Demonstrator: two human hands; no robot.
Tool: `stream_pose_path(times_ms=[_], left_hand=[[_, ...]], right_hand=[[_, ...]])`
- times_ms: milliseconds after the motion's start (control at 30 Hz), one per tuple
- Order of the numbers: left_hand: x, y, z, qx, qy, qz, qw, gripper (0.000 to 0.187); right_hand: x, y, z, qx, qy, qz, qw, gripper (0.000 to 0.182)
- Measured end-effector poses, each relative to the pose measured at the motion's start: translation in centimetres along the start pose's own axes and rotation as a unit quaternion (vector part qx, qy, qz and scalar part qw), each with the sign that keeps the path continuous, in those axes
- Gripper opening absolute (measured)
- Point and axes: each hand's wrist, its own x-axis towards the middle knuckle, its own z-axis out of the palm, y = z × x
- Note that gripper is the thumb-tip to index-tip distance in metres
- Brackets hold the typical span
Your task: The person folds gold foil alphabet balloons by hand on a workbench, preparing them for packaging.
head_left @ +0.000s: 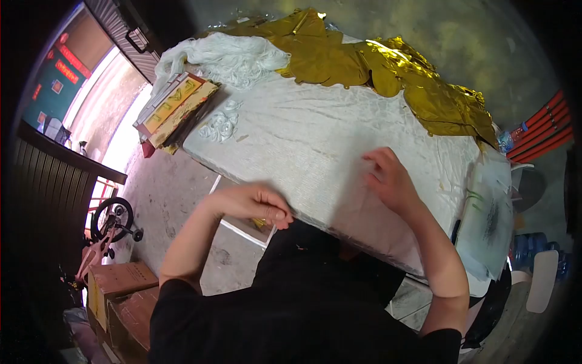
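At the near edge of the white-covered table (291, 151), my left hand (254, 203) is closed, its fingers curled down and pressed together. Whatever lies inside them, if anything, is hidden from me. My right hand (391, 185) is over the right half of the table with its fingers bent but apart, and no object shows between them. Gold foil sheets (339, 57) lie in a heap along the far edge. A bundle of white string (233, 57) sits at the far left, with a smaller string coil (219, 124) nearer me.
Stacked printed cardboard boxes (176, 109) stand at the table's left corner. Brown cartons (124, 282) are on the floor at lower left, near a bicycle wheel (112, 218). A clear plastic wrap (488, 212) covers the right end. Orange-red poles (542, 130) lean beyond it.
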Motion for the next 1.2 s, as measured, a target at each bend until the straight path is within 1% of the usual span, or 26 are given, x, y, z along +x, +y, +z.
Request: stream_pose_path(times_ms=[67,100,133,167,200,233,267,300,333,367,400,467,600,667,700,767,800,867,900,933,967,1000,1033,1100,1167,1200], left_hand=[[1.1,4.7,-1.0,0.099,0.001,0.020,0.995,0.017],[2.4,6.0,-1.8,0.109,0.026,0.086,0.990,0.014],[3.4,8.6,-1.9,0.184,0.107,0.060,0.975,0.015],[5.7,8.7,-3.3,0.192,0.169,0.100,0.962,0.016],[8.1,8.0,-5.4,0.219,0.229,0.167,0.934,0.018],[10.0,8.9,-7.0,0.388,0.334,0.139,0.848,0.021],[12.4,8.5,-9.9,0.496,0.399,0.152,0.756,0.020],[13.9,7.9,-11.7,0.496,0.398,0.157,0.756,0.020],[15.1,7.6,-12.9,0.595,0.481,0.163,0.623,0.017],[16.3,7.1,-14.1,0.671,0.550,0.162,0.470,0.015],[17.2,6.3,-15.3,0.669,0.550,0.164,0.472,0.015],[17.8,5.1,-17.2,0.689,0.518,0.053,0.504,0.013],[17.4,5.3,-17.6,0.702,0.494,0.079,0.507,0.014],[17.5,5.8,-17.9,0.697,0.502,0.107,0.500,0.010],[17.6,5.9,-17.9,0.698,0.500,0.107,0.501,0.010],[17.8,6.1,-18.0,0.619,0.564,0.134,0.530,0.009],[17.8,6.0,-18.2,0.620,0.562,0.133,0.531,0.009],[17.8,6.6,-19.2,0.457,0.604,0.103,0.645,0.017],[17.6,6.6,-20.7,0.459,0.602,0.102,0.646,0.017],[17.2,6.3,-23.0,0.298,0.562,0.164,0.754,0.018],[16.8,6.2,-24.7,0.123,0.497,0.217,0.831,0.020],[15.8,7.5,-25.1,0.084,0.510,0.158,0.841,0.021],[14.6,9.5,-25.3,0.046,0.521,0.101,0.847,0.022],[13.1,11.7,-27.2,0.054,0.535,0.137,0.832,0.019],[12.4,14.7,-26.2,0.218,0.603,0.095,0.761,0.021],[12.4,14.6,-30.8,0.310,0.608,0.159,0.714,0.021]], right_hand=[[1.8,1.2,2.2,0.053,0.028,-0.005,0.998,0.026],[2.3,1.5,3.0,0.054,0.032,-0.005,0.998,0.026],[2.6,1.8,3.8,-0.013,0.080,-0.053,0.995,0.024],[2.8,1.7,4.2,-0.082,0.126,-0.100,0.984,0.021],[2.7,1.5,4.1,-0.084,0.128,-0.101,0.983,0.021],[2.5,1.3,4.0,-0.079,0.115,-0.098,0.985,0.019],[2.3,1.2,3.8,-0.075,0.102,-0.094,0.987,0.018],[2.2,1.2,3.8,-0.080,0.105,-0.093,0.987,0.018],[2.2,1.3,3.9,-0.078,0.106,-0.095,0.987,0.017],[2.3,1.4,3.9,-0.076,0.106,-0.097,0.987,0.017],[2.4,1.4,3.8,-0.077,0.106,-0.101,0.986,0.017],[2.4,1.6,3.9,-0.072,0.107,-0.105,0.986,0.017],[2.9,1.8,3.8,-0.049,0.099,-0.110,0.988,0.017],[3.0,1.7,3.8,-0.040,0.092,-0.105,0.989,0.017],[3.0,1.7,3.7,-0.032,0.086,-0.101,0.991,0.018],[3.1,1.9,3.6,-0.026,0.086,-0.104,0.990,0.018],[3.0,1.9,3.7,-0.021,0.084,-0.109,0.990,0.018],[3.0,1.7,3.5,-0.018,0.087,-0.104,0.991,0.017],[3.0,1.7,3.5,-0.017,0.090,-0.100,0.991,0.016],[3.0,1.8,3.6,-0.016,0.091,-0.098,0.991,0.016],[3.1,1.9,3.6,-0.007,0.094,-0.102,0.990,0.016],[3.0,2.0,3.7,0.001,0.097,-0.107,0.990,0.016],[3.1,2.0,3.6,0.001,0.099,-0.105,0.990,0.016],[3.1,1.9,3.4,0.005,0.092,-0.114,0.989,0.015],[3.1,2.1,3.4,0.005,0.094,-0.115,0.989,0.015],[3.1,2.1,3.4,0.006,0.092,-0.117,0.989,0.015]])
